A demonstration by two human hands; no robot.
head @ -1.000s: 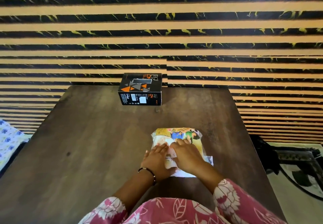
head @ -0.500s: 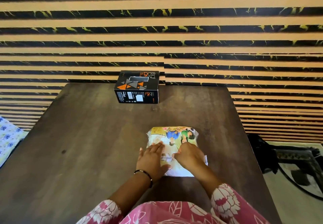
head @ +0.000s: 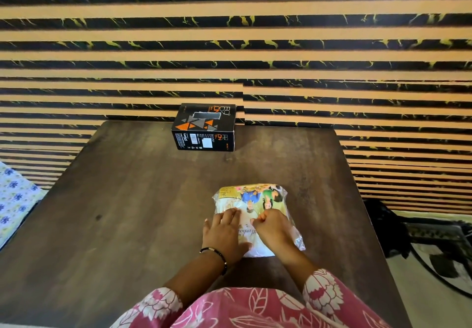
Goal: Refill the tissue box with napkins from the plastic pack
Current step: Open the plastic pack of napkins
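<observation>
Dark wood surface [head: 122,220] fills mid frame. Black box [head: 204,128] at its far edge, upper centre. Plastic pack [head: 252,200] lower centre-right, well apart.

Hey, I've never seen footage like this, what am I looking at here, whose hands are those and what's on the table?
There is no machine here. A person wears a wide-angle camera on the head, so the single picture looks forward and down at their own two hands. On the dark wooden table lie two things: a black tissue box at the far edge, near the striped wall, and a plastic pack of napkins close to the person. The left hand rests flat on the pack, fingers spread. The right hand is curled on the pack's top, seemingly pinching the wrapper, though the exact grip is hard to tell. The box is untouched.
</observation>
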